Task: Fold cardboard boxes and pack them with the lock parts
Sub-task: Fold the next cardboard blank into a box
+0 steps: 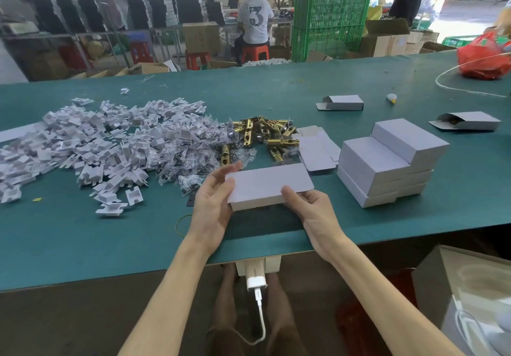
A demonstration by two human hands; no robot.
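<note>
Head view: left grip (213, 203) and right grip (312, 209) each pinch one end of the closed cardboard box (269, 185), low over the bench (83, 245). Brass latches (265, 134) lie just beyond the box, stacked boxes (387, 162) to its right, white inserts (83, 145) to its left.

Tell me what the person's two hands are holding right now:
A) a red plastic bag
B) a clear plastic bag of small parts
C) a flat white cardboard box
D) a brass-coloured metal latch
C: the left hand and right hand each grip one end of the flat white cardboard box over the green table, while the brass-coloured metal latches lie untouched behind it.
</note>
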